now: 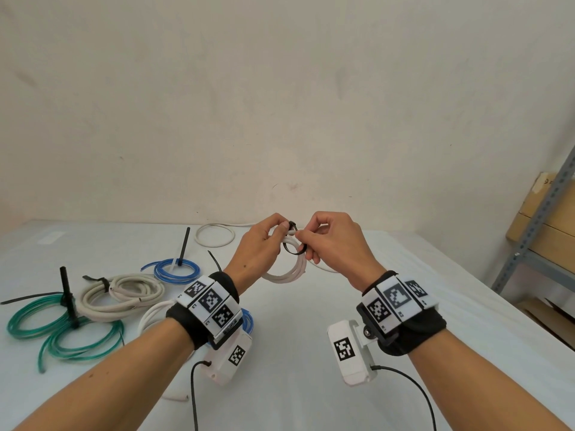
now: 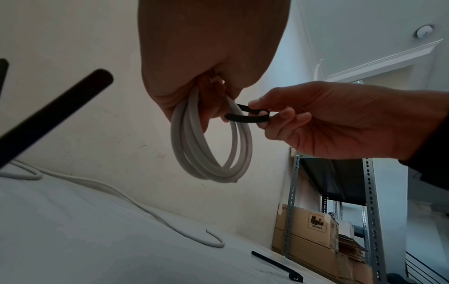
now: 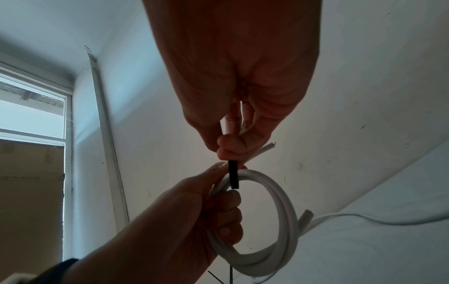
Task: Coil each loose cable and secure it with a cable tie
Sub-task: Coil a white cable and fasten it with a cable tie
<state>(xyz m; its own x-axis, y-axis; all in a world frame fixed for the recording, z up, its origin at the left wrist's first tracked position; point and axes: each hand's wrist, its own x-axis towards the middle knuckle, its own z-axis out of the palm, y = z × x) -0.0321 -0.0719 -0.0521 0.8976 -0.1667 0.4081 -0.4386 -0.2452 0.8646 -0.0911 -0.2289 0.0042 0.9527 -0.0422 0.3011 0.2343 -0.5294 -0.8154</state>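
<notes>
I hold a coiled white cable in the air above the table's middle. My left hand grips the top of the coil with curled fingers. A black cable tie loops around the coil's strands. My right hand pinches the tie's loop between thumb and fingers, close against the left hand.
Tied coils lie at the table's left: green, beige, blue. A loose white cable lies at the back. A spare black tie rests on the table. A metal shelf with cardboard boxes stands right.
</notes>
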